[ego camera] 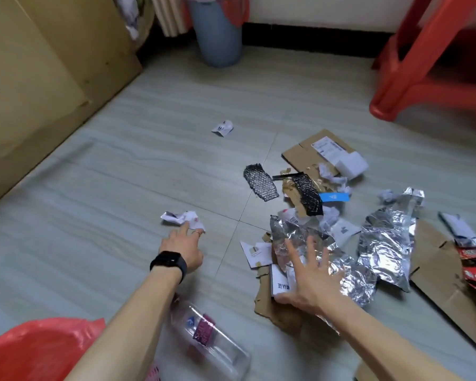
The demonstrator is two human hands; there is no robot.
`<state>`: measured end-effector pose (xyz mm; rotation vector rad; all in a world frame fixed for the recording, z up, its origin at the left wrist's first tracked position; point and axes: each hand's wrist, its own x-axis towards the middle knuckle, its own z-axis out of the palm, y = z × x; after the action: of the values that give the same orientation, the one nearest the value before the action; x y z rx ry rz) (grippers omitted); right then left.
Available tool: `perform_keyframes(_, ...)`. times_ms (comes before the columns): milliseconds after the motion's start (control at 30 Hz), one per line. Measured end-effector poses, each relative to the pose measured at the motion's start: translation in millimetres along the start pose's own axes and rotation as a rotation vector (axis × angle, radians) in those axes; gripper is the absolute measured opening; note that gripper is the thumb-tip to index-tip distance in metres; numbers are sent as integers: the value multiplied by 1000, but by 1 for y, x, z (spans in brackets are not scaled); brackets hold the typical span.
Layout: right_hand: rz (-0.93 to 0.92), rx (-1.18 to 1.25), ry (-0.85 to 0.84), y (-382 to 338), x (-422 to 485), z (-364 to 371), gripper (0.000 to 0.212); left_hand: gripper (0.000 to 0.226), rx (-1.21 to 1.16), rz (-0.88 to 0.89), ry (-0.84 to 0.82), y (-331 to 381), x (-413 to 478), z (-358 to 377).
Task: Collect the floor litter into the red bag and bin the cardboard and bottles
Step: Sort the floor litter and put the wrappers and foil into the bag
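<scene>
White crumpled paper (182, 217) is lying on the grey floor, left of the main litter heap, and the left hand (183, 244) is reaching to it, fingertips touching its near edge but not yet closing round it. Further right, the right hand (311, 273) is spreading flat, fingers apart, over silver foil (300, 232) lying on torn cardboard (275, 309), probably so both hands are gathering at once. At the near left the red bag (39, 350) is waiting within reach beside a clear bottle (204, 334), while the blue bin (217, 37) is standing far off against the wall.
</scene>
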<state>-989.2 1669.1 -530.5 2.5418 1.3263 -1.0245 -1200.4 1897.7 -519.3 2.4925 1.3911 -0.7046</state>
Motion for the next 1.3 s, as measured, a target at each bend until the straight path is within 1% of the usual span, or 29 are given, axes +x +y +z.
perform_keyframes(33, -21, 4, -43, 4, 6, 8, 130, 68, -2, -22, 7, -4, 12, 6)
perform_keyframes(100, -49, -29, -84, 8, 9, 22, 123, 72, -23, -62, 40, -10, 34, 13)
perform_keyframes(200, -101, -117, 3, 11, 3, 36, 109, 73, -27, -97, 63, -15, 60, 27)
perform_keyframes(267, -141, -117, 2, 16, 0, 39, 105, 60, -72, -73, 93, -12, 62, 36)
perform_keyframes(333, -156, -109, -37, 22, -3, 38, 104, 42, -182, -81, 176, 1, 51, 46)
perform_keyframes(400, -176, -97, -77, 27, -4, 34, 104, 36, -215, -104, 204, 21, 30, 55)
perform_keyframes(500, -194, -60, -177, 31, -3, 21, 109, 41, -123, -37, 162, 46, 9, 61)
perform_keyframes(567, -210, -91, -241, 31, -11, 8, 109, 39, -110, 15, 130, 60, -3, 57)
perform_keyframes(633, -199, -107, -260, 30, -24, -1, 99, 31, -128, 69, 87, 70, -17, 48)
perform_keyframes(667, -180, -103, -253, 29, -33, -3, 90, 27, -136, 90, 76, 75, -25, 44)
perform_keyframes(700, -162, -83, -211, 29, -42, -3, 78, 25, -163, 104, 82, 79, -34, 40)
perform_keyframes(767, -123, 1, -50, 33, -64, -3, 51, 25, -262, 131, 132, 85, -61, 32)
perform_keyframes(800, -97, 50, 33, 35, -73, -4, 43, 25, -318, 145, 163, 86, -74, 31)
perform_keyframes(833, -71, 89, 106, 37, -85, -9, 39, 23, -356, 165, 194, 86, -91, 25)
perform_keyframes(900, -17, 138, 184, 39, -102, -23, 36, 19, -395, 183, 240, 82, -114, 17)
perform_keyframes(1000, -13, 222, 295, 30, -131, -55, 31, 23, -472, 187, 337, 65, -153, -13)
perform_keyframes(1100, -92, 340, 362, 4, -159, -85, 28, 28, -563, 145, 469, 39, -196, -52)
perform_keyframes(1200, -189, 451, 419, -31, -184, -106, 27, 40, -595, 78, 612, 7, -236, -80)
perform_keyframes(1267, -300, 472, 448, -64, -203, -112, 19, 47, -587, 19, 675, -21, -268, -87)
perform_keyframes(1300, -358, 474, 462, -79, -212, -113, 13, 48, -570, -11, 681, -34, -283, -88)
